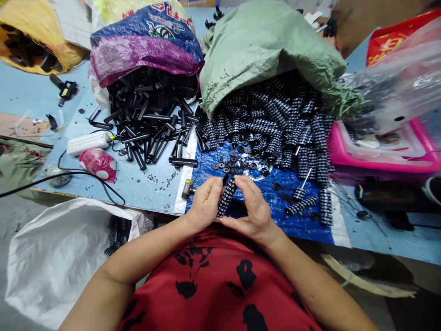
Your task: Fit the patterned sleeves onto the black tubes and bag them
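Between my hands, close to the table's front edge, is a black cylinder with white printed characters [227, 197], tilted with its upper end to the right. My right hand [254, 207] grips it with the fingers at its top and the thumb at its lower end. My left hand [206, 202] is closed at its upper left side, fingertips pinched on a small dark part whose shape is unclear. Small black discs [233, 158] lie just beyond on the blue sheet [213, 177]. Many similar patterned cylinders [268, 124] are piled behind them.
Black tubes [151, 124] spill from a purple and blue bag [144, 50]. A green sack [268, 41] covers the cylinder pile. At the right stands a pink bin [379, 163]. A white device [87, 143] with a cable lies left; a white sack [55, 257] hangs below.
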A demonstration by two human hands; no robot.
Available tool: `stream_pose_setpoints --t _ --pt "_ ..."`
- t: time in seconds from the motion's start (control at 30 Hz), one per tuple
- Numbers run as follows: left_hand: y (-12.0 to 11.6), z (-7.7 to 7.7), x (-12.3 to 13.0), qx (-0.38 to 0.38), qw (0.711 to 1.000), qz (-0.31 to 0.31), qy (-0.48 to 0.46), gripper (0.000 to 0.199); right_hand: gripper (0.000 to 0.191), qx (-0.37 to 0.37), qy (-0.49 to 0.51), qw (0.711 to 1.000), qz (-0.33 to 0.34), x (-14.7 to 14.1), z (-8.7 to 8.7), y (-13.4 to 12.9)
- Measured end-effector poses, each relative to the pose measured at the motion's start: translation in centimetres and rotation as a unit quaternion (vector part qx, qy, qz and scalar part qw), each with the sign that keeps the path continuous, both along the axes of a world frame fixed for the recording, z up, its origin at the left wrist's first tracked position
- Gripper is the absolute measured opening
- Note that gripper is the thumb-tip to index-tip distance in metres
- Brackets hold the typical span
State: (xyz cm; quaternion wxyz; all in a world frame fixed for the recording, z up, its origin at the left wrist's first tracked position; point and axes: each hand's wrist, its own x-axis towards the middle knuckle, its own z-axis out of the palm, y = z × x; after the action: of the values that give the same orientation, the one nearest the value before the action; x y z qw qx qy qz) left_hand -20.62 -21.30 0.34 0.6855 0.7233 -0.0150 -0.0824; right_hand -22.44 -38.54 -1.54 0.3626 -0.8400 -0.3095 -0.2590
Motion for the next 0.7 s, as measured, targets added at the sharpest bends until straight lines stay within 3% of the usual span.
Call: stream_pose_setpoints --t 0.13,0.3,0.4,0.47,0.53,0.57,0.7 --pt "-0.2 0.0 0.0 -0.046 0.999 -0.008 0.012 0.047 0.105 -0.019 -0.006 1.0 -0.024 -0.2 -0.1 0.0" --pt "0.8 0.1 0.6 -0.111 0.987 -0.044 0.11 0.047 0.104 -0.075 0.006 0.996 -0.052 -0.7 -0.5 0.3" --pt "1.5 0.1 0.8 -0.154 0.964 -0.069 0.204 0.05 0.104 -0.1 0.045 0.993 -0.045 -0.8 -0.6 0.6" --pt "1.9 0.1 0.9 -0.194 0.943 -0.064 0.261 0.054 0.111 -0.088 0.065 0.993 -0.035 -0.7 -0.7 0.7" --pt "2.5 -0.2 0.9 -0.202 0.946 -0.042 0.25 0.055 0.113 -0.086 0.072 0.993 -0.036 -0.7 -1.0 0.7" --pt "3.1 -0.4 0.9 -0.185 0.959 -0.023 0.212 0.053 0.103 -0.1 0.074 0.991 -0.044 -0.8 -1.2 0.6" --pt "6.4 -1.5 1.3 -0.072 0.995 0.063 0.016 0.041 0.029 -0.2 0.102 0.97 -0.089 -1.7 -2.2 -0.3"
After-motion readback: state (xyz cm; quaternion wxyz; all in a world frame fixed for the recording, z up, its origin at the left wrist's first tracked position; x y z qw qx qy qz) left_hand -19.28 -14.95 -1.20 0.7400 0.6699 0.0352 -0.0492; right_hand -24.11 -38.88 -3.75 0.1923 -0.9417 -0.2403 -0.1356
